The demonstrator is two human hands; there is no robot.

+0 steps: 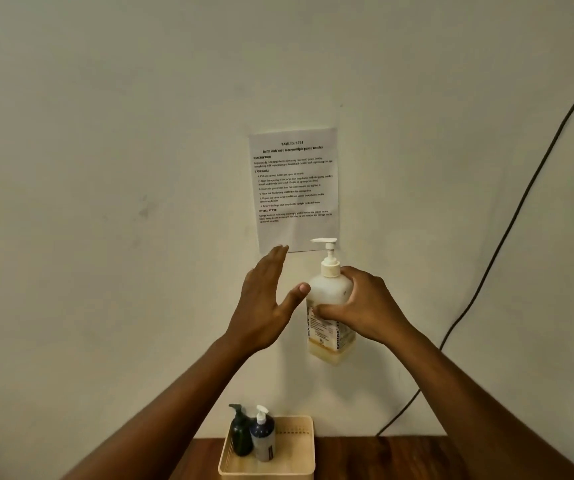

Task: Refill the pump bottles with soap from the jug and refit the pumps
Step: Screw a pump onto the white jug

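My right hand holds a translucent white pump bottle up in front of the wall, fingers wrapped round its upper body. The bottle has a white pump fitted on top and a little yellowish liquid at the bottom. My left hand is open just left of the bottle, fingers spread, thumb tip near the bottle's shoulder. Below, a cream plastic basket on the wooden table holds a dark green pump bottle and a dark blue pump bottle, both upright with pumps on. No jug is in view.
A printed task sheet is stuck to the cream wall behind the hands. A black cable runs down the wall at the right to the brown wooden table.
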